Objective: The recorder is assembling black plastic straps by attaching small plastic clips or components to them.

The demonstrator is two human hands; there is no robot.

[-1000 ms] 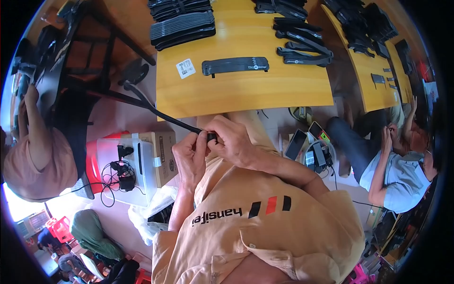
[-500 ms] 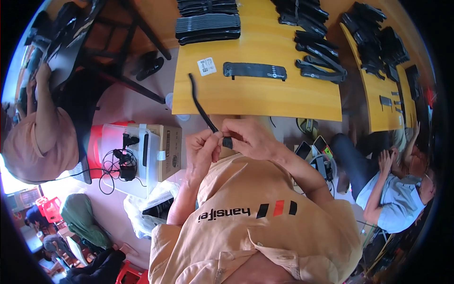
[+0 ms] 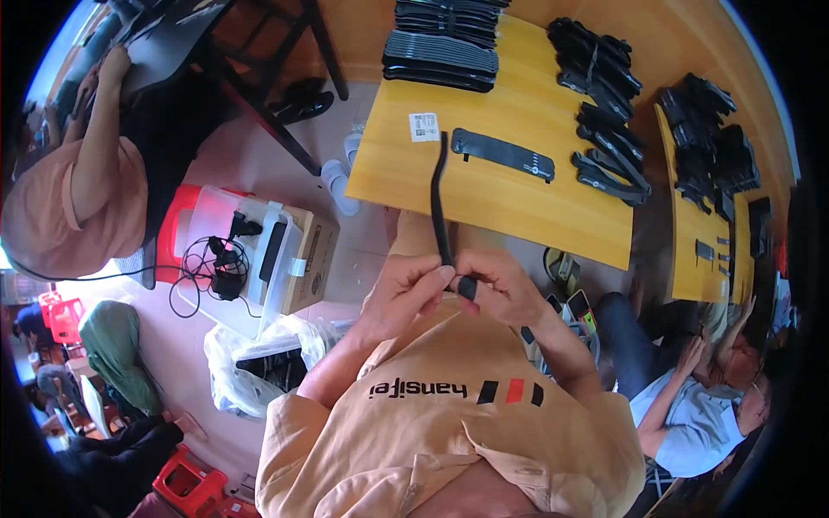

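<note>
A narrow black strap (image 3: 438, 194) stretches up and away from my hands, its far end reaching over the table edge. My left hand (image 3: 406, 296) is closed, thumb and fingers pinching the strap near its lower end. Close against it, my right hand (image 3: 503, 289) is also closed on the strap's lower end. A black patch (image 3: 467, 287) shows at the right thumb; whether it is strap or a thumb covering cannot be told. On the table lies a flat dark-grey band (image 3: 503, 155) with small tabs, beside a white printed label (image 3: 424, 128).
The yellow table (image 3: 406, 181) carries stacked grey-black bands (image 3: 440, 65) and bundled black straps (image 3: 609, 164). A plastic bin (image 3: 275, 259) with cables, a cardboard box (image 3: 315, 259) and a plastic bag (image 3: 229, 367) stand at left. Co-workers sit on both sides.
The view has turned, so the table sits further right and tilted. The strap stands more upright. Both hands keep pinching it, close together.
</note>
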